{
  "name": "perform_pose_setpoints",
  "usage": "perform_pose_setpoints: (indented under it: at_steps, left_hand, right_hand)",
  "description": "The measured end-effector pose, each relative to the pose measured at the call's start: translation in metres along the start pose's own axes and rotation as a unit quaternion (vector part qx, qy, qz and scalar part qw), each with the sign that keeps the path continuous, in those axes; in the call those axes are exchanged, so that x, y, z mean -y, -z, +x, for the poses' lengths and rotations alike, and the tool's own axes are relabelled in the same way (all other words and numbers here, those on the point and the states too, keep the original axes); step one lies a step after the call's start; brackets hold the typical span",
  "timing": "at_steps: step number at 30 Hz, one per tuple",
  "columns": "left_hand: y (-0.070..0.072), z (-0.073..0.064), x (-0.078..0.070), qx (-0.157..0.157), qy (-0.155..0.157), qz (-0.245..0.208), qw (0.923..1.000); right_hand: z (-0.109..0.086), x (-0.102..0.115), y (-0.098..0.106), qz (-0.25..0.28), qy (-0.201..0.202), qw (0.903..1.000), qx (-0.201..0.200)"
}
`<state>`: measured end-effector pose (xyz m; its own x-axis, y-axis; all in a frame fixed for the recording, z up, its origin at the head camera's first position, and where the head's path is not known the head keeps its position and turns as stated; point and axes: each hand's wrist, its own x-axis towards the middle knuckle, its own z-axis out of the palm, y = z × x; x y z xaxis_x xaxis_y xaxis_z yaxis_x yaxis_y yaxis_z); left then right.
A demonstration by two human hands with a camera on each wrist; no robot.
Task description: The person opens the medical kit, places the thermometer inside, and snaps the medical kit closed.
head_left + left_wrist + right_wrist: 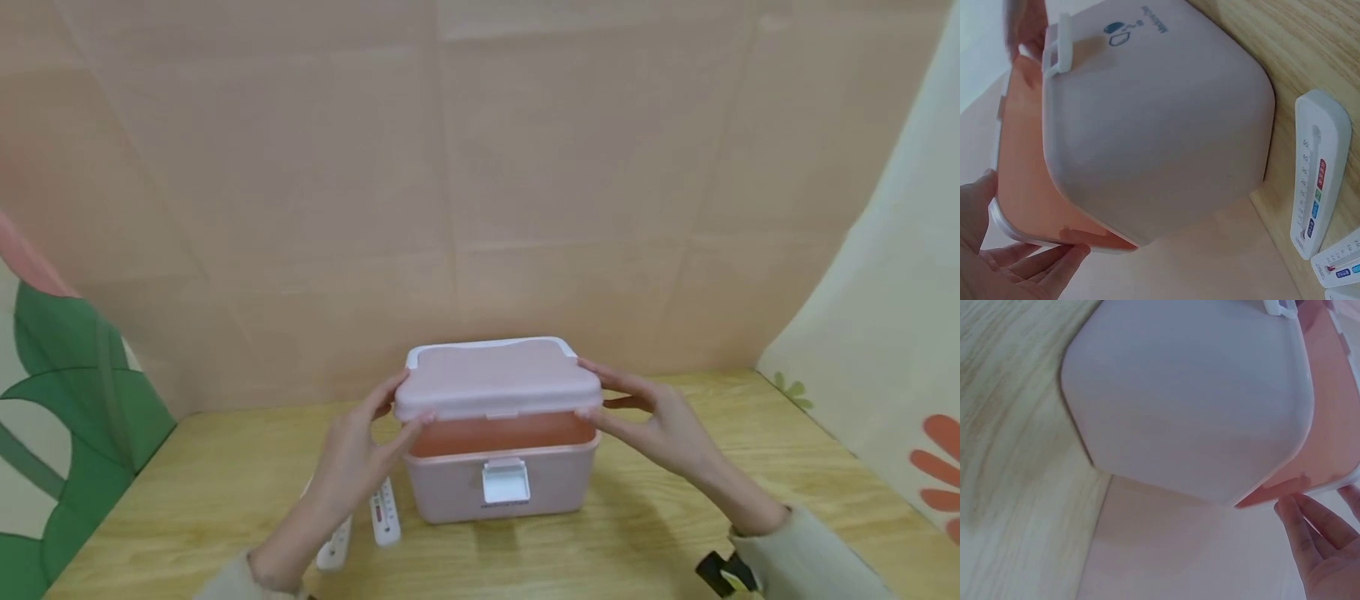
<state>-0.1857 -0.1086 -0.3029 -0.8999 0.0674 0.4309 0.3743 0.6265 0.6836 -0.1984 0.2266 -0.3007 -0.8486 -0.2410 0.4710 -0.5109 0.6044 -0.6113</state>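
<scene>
A pink medicine box [457, 493] stands on the table, its hinged lid [501, 379] partly raised at the front. Through the gap its orange-pink inside shows. My left hand [354, 457] holds the lid's left side, thumb at the front corner and fingers along the side edge. On the opposite side my right hand [670, 429] grips the lid the same way, thumb on the front corner. In the right wrist view the right fingers [1317, 525] lie at the lid's edge near the back. A white latch [506, 481] hangs on the box front.
Left of the box lie several white thermometers [1320, 175] with printed scales, partly behind my left forearm in the head view. The wooden table [240, 467] meets a pinkish cloth backdrop [337, 250] behind the box. A black and yellow object [723, 573] shows beside my right sleeve.
</scene>
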Motion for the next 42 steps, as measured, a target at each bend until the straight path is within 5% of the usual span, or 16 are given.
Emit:
perform_pose_setpoints:
  at_steps: [13, 22, 31, 35, 42]
  left_hand:
    - [0.002, 0.022, -0.013, -0.041, -0.016, -0.059, 0.9973]
    - [0.013, 0.034, -0.021, -0.025, 0.049, -0.115, 0.9918]
    - [0.018, 0.051, -0.03, -0.02, 0.114, -0.114, 0.9868]
    - [0.017, 0.058, -0.033, -0.043, 0.121, -0.122, 0.9842]
    - [0.005, 0.064, -0.026, -0.101, 0.119, -0.123, 0.9801]
  right_hand:
    - [0.018, 0.013, 0.007, 0.038, -0.046, 0.998, -0.022]
    - [0.035, 0.026, 0.009, 0.022, -0.106, 0.9938, -0.027]
    - [0.047, 0.031, 0.012, 0.122, -0.164, 0.9782, -0.038]
    - [0.051, 0.036, 0.013, 0.143, -0.195, 0.9688, -0.054]
    - [0.057, 0.032, 0.005, 0.158, -0.181, 0.9671, -0.084]
